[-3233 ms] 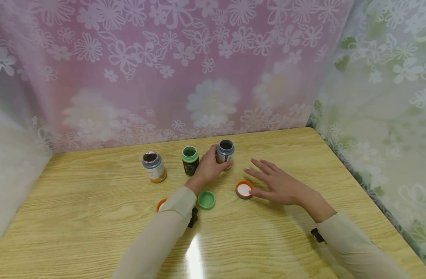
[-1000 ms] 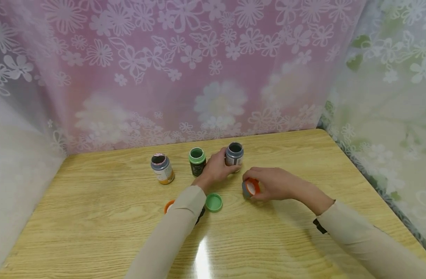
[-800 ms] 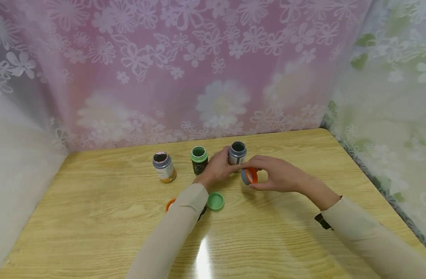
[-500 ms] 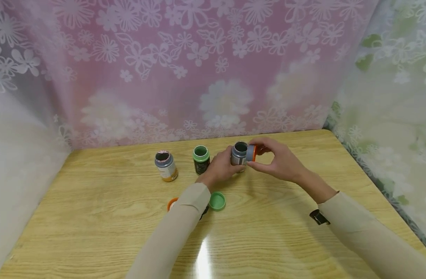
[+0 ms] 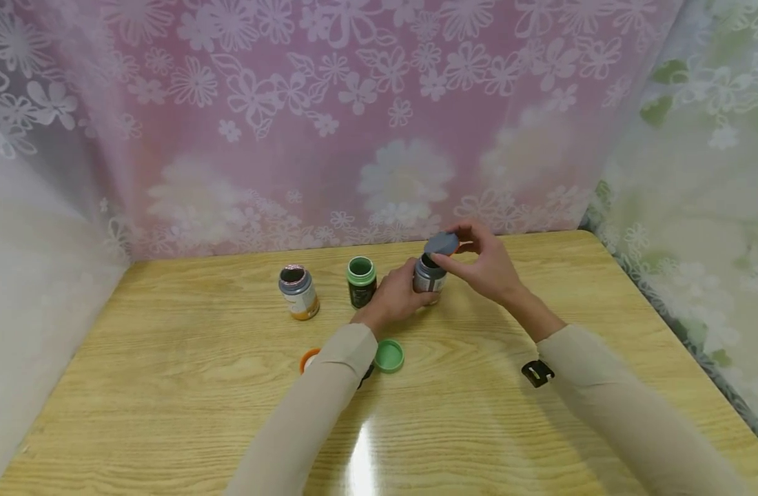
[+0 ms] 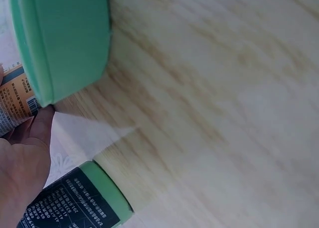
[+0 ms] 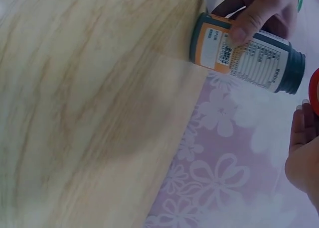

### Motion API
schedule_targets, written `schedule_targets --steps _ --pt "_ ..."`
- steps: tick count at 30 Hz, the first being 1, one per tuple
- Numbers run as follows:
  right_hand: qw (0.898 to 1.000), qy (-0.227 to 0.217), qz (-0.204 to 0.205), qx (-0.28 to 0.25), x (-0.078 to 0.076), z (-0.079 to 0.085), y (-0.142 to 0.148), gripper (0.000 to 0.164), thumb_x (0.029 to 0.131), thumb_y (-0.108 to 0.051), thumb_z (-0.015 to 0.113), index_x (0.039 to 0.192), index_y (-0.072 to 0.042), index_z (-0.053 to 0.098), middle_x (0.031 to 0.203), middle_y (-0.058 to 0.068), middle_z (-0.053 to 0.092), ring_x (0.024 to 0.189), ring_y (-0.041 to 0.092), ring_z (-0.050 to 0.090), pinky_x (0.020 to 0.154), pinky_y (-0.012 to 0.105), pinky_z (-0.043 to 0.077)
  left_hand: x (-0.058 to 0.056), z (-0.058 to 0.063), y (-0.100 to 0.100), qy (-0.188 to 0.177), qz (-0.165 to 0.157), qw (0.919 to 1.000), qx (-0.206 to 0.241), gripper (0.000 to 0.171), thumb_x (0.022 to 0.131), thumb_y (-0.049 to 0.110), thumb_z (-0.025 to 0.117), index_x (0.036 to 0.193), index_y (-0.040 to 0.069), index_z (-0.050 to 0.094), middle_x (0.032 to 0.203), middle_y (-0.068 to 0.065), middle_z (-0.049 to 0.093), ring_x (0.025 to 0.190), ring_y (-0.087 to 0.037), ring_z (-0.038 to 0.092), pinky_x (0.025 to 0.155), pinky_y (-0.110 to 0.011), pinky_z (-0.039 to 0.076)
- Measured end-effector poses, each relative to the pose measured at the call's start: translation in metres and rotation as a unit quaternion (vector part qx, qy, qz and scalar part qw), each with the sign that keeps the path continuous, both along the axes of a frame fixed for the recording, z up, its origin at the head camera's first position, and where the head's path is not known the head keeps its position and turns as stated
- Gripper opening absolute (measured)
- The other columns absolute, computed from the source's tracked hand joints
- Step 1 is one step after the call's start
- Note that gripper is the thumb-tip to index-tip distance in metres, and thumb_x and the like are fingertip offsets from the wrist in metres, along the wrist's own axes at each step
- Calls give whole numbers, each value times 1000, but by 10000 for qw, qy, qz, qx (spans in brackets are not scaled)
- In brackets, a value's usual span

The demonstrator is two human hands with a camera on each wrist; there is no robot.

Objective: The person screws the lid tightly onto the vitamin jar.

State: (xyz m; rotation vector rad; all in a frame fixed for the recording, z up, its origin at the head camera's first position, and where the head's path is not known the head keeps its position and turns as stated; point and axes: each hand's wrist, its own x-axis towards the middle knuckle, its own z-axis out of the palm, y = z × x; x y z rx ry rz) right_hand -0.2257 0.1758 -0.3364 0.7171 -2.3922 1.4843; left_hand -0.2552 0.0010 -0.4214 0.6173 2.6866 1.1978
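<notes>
My left hand [image 5: 399, 293] grips an uncapped grey jar [image 5: 430, 284] from its left side, and the jar stands upright on the table. Thumb and fingers of my right hand [image 5: 489, 267] pinch a grey lid [image 5: 442, 244], tilted close over the jar's mouth with its grey top showing. In the right wrist view the jar [image 7: 259, 61] shows a white and orange label, and the lid's orange-red inner rim [image 7: 314, 91] is at the right edge. Just left of my left hand stands an open green-necked black jar [image 5: 362, 284].
Another open grey jar [image 5: 299, 293] with a white and orange label stands further left. A green lid [image 5: 389, 356] lies inside-up before the jars. An orange-rimmed lid [image 5: 308, 358] is partly hidden by the left sleeve. A floral curtain [image 5: 280, 138] hangs behind the table.
My right hand has taken the lid off the table, lifted it towards the back and turned its grey top upward over the jar. My left hand keeps its grip on the jar.
</notes>
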Motion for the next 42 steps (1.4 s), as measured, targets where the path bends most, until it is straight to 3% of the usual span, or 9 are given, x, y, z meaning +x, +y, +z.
schedule_targets --steps 4,7,15,19,25,31,35,39,42 --pt "9993 -225 22 -309 -6 -10 1 36 84 1 71 113 10 50 111 19 54 98 21 56 88 38 49 0 0 2 -40 -25 10000 24 63 87 34 71 137 11 41 122 -4 58 103 -15 60 88 -30 49" --pt "9978 -456 57 -485 -8 -17 1 41 85 1 69 118 11 48 116 20 53 104 20 56 90 31 48 1 0 1 -81 10 10000 16 62 88 34 71 137 11 41 122 -4 58 104 -15 60 87 -31 49" --pt "9964 -722 247 -358 -16 -36 2 51 90 -6 68 136 1 48 130 19 51 120 31 51 100 45 41 0 -1 -1 -33 42 10000 -5 63 88 36 69 138 12 40 123 -3 57 105 -15 59 88 -30 48" --pt "9975 -651 163 -212 -25 -56 6 49 90 -17 70 135 -9 53 132 12 52 122 26 50 102 45 39 0 -1 0 -50 11 10000 7 63 89 36 68 139 12 39 124 -4 56 107 -16 58 89 -31 48" --pt "9990 -323 -28 308 -23 -64 7 47 89 -28 70 131 -13 57 130 8 54 120 25 51 100 44 41 1 -1 -1 -125 16 9999 8 64 89 36 68 140 12 39 127 -5 56 109 -17 58 90 -32 48" --pt "9972 -244 -84 696 -21 -59 9 49 89 -35 69 132 -15 56 129 4 55 120 24 52 98 43 43 2 -1 0 -108 2 9999 46 64 89 36 68 141 12 38 127 -5 56 110 -16 57 90 -31 48" --pt "9892 -218 159 1438 -24 -47 11 59 89 -39 68 139 -13 49 133 7 51 123 27 48 98 47 41 2 -1 -1 -103 -19 9999 35 62 89 36 68 139 13 39 127 -4 55 110 -16 57 90 -31 48" --pt "9699 -53 576 2364 -31 -25 9 62 89 -41 67 141 -13 46 142 10 44 129 31 40 100 53 37 2 -2 -2 -81 -55 10000 -6 60 89 36 68 138 13 40 123 -3 56 107 -15 58 87 -31 49" --pt "9470 79 1029 3043 -36 -7 6 57 91 -36 67 138 -10 50 144 13 40 132 34 36 101 54 36 1 -2 -2 -60 -102 9999 -32 60 90 37 67 138 13 39 122 -3 57 105 -15 59 86 -31 49"
